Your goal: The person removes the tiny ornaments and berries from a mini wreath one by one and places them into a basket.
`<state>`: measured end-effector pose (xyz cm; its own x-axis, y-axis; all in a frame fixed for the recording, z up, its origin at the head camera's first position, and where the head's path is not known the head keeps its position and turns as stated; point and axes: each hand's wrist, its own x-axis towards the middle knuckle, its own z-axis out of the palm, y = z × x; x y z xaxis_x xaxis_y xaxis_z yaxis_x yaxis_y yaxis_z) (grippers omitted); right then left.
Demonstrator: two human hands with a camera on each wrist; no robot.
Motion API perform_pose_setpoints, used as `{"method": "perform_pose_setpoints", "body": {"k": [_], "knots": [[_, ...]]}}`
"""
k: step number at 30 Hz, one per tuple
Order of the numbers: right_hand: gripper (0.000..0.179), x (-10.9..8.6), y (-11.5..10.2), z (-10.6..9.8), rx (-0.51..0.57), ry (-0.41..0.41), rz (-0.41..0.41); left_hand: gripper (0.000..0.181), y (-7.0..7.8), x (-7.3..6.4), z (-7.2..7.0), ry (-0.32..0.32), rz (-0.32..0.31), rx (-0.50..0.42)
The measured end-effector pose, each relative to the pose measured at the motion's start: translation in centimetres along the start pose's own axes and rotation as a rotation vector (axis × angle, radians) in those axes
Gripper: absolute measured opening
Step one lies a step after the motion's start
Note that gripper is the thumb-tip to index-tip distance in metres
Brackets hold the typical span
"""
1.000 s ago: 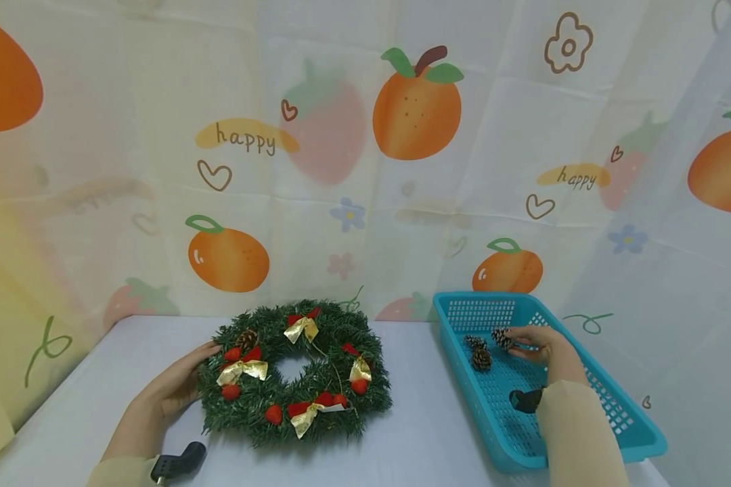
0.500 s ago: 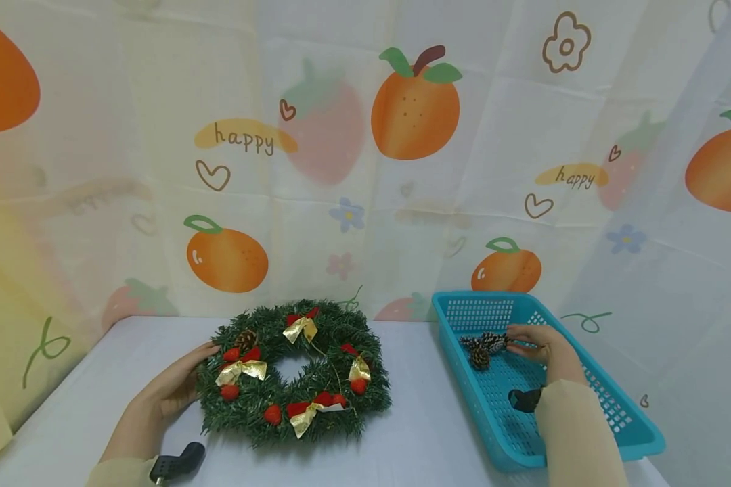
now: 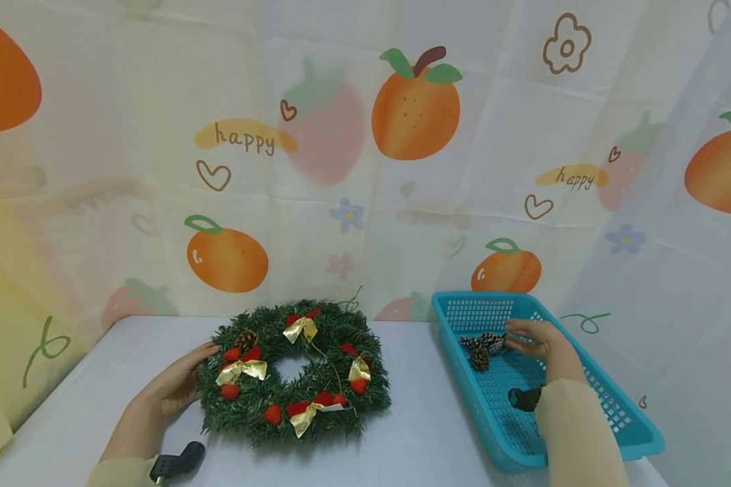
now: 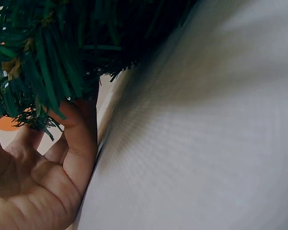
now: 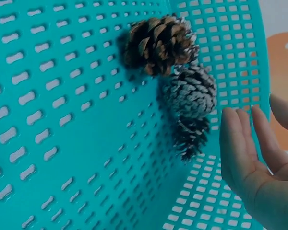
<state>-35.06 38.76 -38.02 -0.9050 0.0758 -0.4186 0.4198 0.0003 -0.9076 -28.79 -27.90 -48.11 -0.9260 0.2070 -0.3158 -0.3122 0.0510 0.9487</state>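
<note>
A green Christmas wreath point(image 3: 335, 325) with gold-and-red bows and red berries lies on the table at left centre. My left hand point(image 3: 179, 379) grips its left rim; in the left wrist view, fingers point(image 4: 79, 143) curl in under the green needles, their tips hidden. On the right, several pine cones point(image 3: 480, 357) lie in a cluster at the far end of a blue plastic basket point(image 3: 487, 433). One white-tipped pine cone point(image 5: 194, 91) is nearest my right hand point(image 3: 542, 343), which is over the basket with fingers extended and nothing between them.
The white tabletop point(image 3: 417, 406) lies between wreath and basket. A patterned curtain point(image 3: 353, 176) with oranges hangs right behind the table. On the wreath's upper left is a brown pine cone point(image 3: 246, 340). The basket's perforated walls surround the loose cones.
My right hand has let go of a white-tipped pine cone, which moved left to lie against the others. The hand's fingers have lifted slightly. My left hand and the wreath stay put.
</note>
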Motion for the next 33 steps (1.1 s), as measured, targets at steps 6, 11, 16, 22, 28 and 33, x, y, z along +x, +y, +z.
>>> {"method": "perform_pose_setpoints", "body": {"k": [6,11,16,22,28,33], "knots": [[0.063,-0.1,-1.1,1.3,-0.042,-0.005,-0.032,0.087,0.1,0.1,0.1,0.000,-0.011,-0.001],[0.063,-0.3,-2.1,2.1,-0.043,-0.062,-0.062,0.088,0.2,0.3,0.0,-0.004,-0.018,0.017],[0.064,-0.4,-3.3,2.6,-0.041,-0.123,-0.078,0.088,0.3,0.2,0.2,-0.001,-0.019,0.009],[0.064,-0.8,-4.3,3.3,0.009,-0.138,-0.080,0.088,0.1,0.2,0.2,-0.007,-0.010,-0.002],[0.065,-1.3,-5.0,3.8,0.058,-0.140,-0.096,0.088,0.1,0.2,0.1,-0.008,-0.011,0.004],[0.067,-1.8,-5.7,4.5,0.049,-0.173,-0.130,0.088,0.1,0.1,0.1,-0.012,-0.008,0.006]]}}
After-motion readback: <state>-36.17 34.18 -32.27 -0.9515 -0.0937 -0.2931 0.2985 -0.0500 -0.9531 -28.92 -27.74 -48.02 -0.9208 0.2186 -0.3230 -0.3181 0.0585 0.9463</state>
